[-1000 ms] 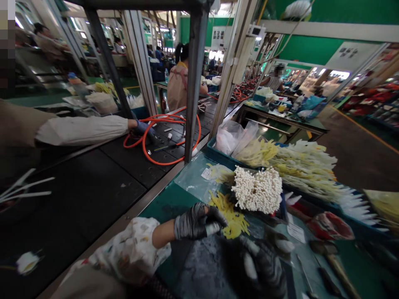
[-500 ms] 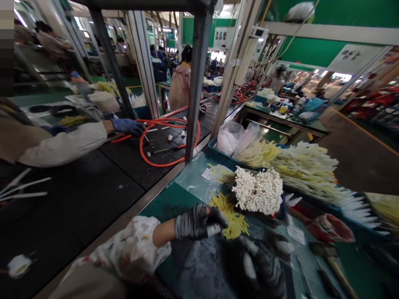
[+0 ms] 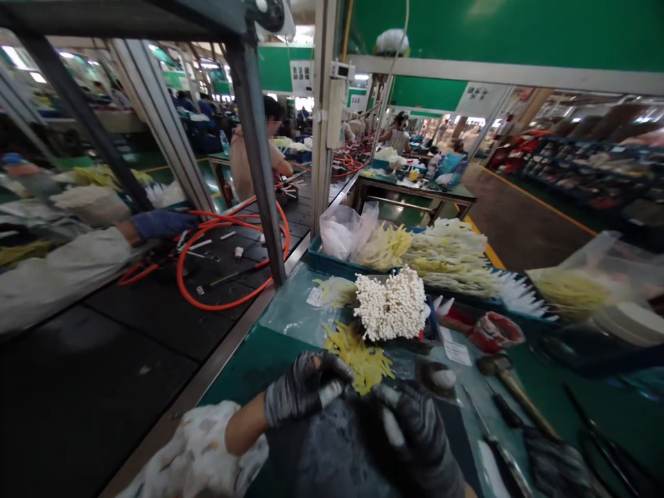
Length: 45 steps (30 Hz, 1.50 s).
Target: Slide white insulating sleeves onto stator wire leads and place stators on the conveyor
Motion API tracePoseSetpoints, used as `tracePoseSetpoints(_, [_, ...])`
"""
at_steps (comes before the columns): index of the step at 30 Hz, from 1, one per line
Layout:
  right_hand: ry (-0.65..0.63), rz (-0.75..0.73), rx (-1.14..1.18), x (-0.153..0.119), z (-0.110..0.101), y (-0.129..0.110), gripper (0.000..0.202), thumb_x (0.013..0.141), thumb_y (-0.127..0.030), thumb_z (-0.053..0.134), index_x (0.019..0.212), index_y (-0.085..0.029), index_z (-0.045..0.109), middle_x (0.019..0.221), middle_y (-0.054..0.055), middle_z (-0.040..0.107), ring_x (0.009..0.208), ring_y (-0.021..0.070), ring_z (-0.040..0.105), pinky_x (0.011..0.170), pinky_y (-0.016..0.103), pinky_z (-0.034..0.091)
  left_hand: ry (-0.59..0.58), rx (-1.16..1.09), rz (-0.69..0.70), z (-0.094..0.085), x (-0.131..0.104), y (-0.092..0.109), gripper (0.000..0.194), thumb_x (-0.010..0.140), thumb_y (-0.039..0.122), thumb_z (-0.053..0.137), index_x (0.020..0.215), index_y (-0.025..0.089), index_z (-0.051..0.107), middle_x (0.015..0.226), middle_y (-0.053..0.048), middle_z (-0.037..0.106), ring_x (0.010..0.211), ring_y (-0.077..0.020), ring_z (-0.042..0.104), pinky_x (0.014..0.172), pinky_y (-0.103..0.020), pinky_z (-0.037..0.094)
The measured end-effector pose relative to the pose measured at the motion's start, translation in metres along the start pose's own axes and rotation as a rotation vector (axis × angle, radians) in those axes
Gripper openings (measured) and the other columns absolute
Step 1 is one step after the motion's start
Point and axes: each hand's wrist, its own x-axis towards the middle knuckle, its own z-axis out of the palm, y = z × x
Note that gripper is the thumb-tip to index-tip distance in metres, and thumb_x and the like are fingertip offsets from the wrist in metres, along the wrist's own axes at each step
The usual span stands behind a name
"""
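My left hand point(image 3: 311, 386), in a grey-and-black striped glove with white wrapping on a finger, is closed, its thumb and fingertips together. Facing it from the right is my right hand point(image 3: 418, 429), gloved alike, fingers curled into a pinch. The fingertips of both hands come close together above a dark work pad point(image 3: 332, 449); anything between them is too small or hidden to name. Just beyond the fingertips lies a loose pile of yellow strips point(image 3: 357, 349). Behind that stands a dense bundle of white round-tipped stems point(image 3: 391, 304).
At right lie a hammer point(image 3: 519, 398), a slim-bladed tool point(image 3: 501, 456) and black-handled scissors point(image 3: 602, 443). Blue trays hold pale yellow strips point(image 3: 446, 259). Across the metal edge, a black belt point(image 3: 150, 360) carries an orange hose loop point(image 3: 223, 304); a co-worker's blue-gloved hand point(image 3: 163, 225) reaches there.
My view has swung to the right. My right hand has moved closer to my left, near the yellow strips. The co-worker's arm now appears farther left.
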Motion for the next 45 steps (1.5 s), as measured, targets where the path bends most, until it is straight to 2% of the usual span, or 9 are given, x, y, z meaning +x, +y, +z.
tracePoseSetpoints(3, [0.039,0.027,-0.018,-0.007,0.006,-0.002,0.023,0.114,-0.018,0.057,0.120,-0.022,0.079,0.097,0.006,0.086,0.089,0.0218,0.084,0.084,0.034,0.072,-0.006,-0.020,-0.019,0.000,-0.001,-0.003,0.053,0.105,0.063,0.072,0.113,0.012,0.083,0.097,-0.013,0.083,0.084,-0.0179,0.075,0.078,-0.025,0.062])
tracePoseSetpoints(6, [0.017,0.032,0.004,-0.011,0.008,-0.003,0.024,0.115,-0.020,0.057,0.122,-0.023,0.080,0.098,0.006,0.087,0.090,0.0212,0.084,0.085,0.033,0.071,-0.011,-0.025,-0.016,0.000,-0.002,-0.006,0.054,0.106,0.064,0.071,0.115,0.013,0.084,0.100,-0.013,0.083,0.086,-0.0186,0.075,0.081,-0.026,0.063])
tracePoseSetpoints(17, [0.021,0.041,0.031,-0.005,0.007,-0.004,0.025,0.106,-0.014,0.061,0.118,-0.022,0.081,0.095,0.006,0.086,0.084,0.0216,0.084,0.079,0.034,0.073,-0.031,-0.028,-0.032,-0.001,-0.002,-0.006,0.059,0.104,0.070,0.070,0.114,0.014,0.083,0.100,-0.013,0.084,0.089,-0.0195,0.076,0.082,-0.026,0.063])
tracePoseSetpoints(25, [-0.013,0.065,0.021,-0.008,0.010,-0.003,0.026,0.107,-0.016,0.058,0.118,-0.024,0.080,0.094,0.005,0.085,0.083,0.0215,0.083,0.075,0.034,0.071,-0.033,-0.020,-0.028,-0.001,-0.001,-0.001,0.049,0.103,0.062,0.074,0.110,0.014,0.083,0.095,-0.012,0.082,0.086,-0.0181,0.075,0.076,-0.024,0.061])
tracePoseSetpoints(34, [-0.014,0.046,0.014,-0.004,0.006,-0.004,0.025,0.107,-0.013,0.060,0.118,-0.022,0.080,0.096,0.005,0.086,0.088,0.0208,0.084,0.082,0.032,0.071,-0.044,-0.021,-0.033,-0.003,-0.001,0.001,0.046,0.103,0.057,0.075,0.114,0.013,0.085,0.103,-0.013,0.085,0.089,-0.0191,0.078,0.085,-0.027,0.065])
tracePoseSetpoints(39, [-0.006,0.012,-0.017,-0.002,0.004,0.000,0.024,0.111,-0.017,0.057,0.116,-0.023,0.079,0.094,0.005,0.087,0.080,0.0223,0.084,0.074,0.035,0.071,-0.057,-0.013,-0.040,-0.002,0.003,0.004,0.043,0.101,0.053,0.078,0.114,0.013,0.084,0.106,-0.015,0.086,0.093,-0.0206,0.080,0.089,-0.028,0.066])
tracePoseSetpoints(45, [-0.043,-0.053,0.059,0.007,0.002,0.009,0.026,0.106,-0.013,0.058,0.115,-0.022,0.081,0.089,0.004,0.086,0.073,0.0214,0.084,0.065,0.033,0.070,-0.052,0.006,0.023,0.000,0.007,0.003,0.038,0.102,0.049,0.078,0.112,0.012,0.084,0.104,-0.016,0.086,0.094,-0.0231,0.082,0.094,-0.034,0.068])
